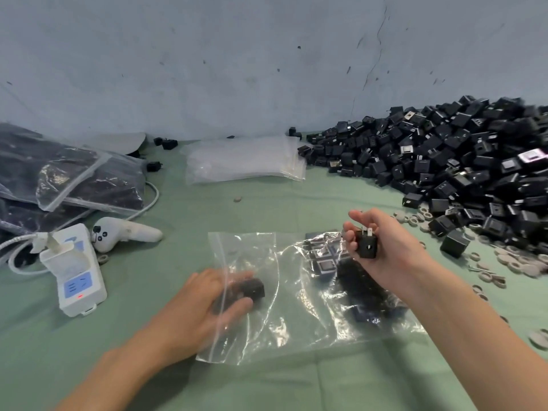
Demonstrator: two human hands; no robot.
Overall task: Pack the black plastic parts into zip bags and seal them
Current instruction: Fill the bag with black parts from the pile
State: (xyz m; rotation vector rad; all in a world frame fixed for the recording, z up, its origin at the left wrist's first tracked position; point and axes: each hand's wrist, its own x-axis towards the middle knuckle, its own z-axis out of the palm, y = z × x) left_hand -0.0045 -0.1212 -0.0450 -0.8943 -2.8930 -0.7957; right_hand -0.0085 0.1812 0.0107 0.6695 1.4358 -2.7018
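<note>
head view: green table [166, 381]; heap of black plastic parts [462, 170] far right against wall; filled zip bags [74, 179] far left. open zip bag [267, 307] lies flat centre, long axis left-right, mouth toward left. left hand [204, 304] reaches inside mouth, fingers clamped on part [252, 287], blurred through film. right hand [382, 247] nearer heap, hovers above bag's right end, pinching part [367, 243]; mouth lies to its left. parts already bagged hard to count.

Your surface [267, 209] has open green room in the middle. A big pile of black parts [462, 161] blocks you at 2 o'clock. Full bags [68, 176] and a white plug box [77, 271] block 9 o'clock. Empty bags [246, 161] sit at 12.
</note>
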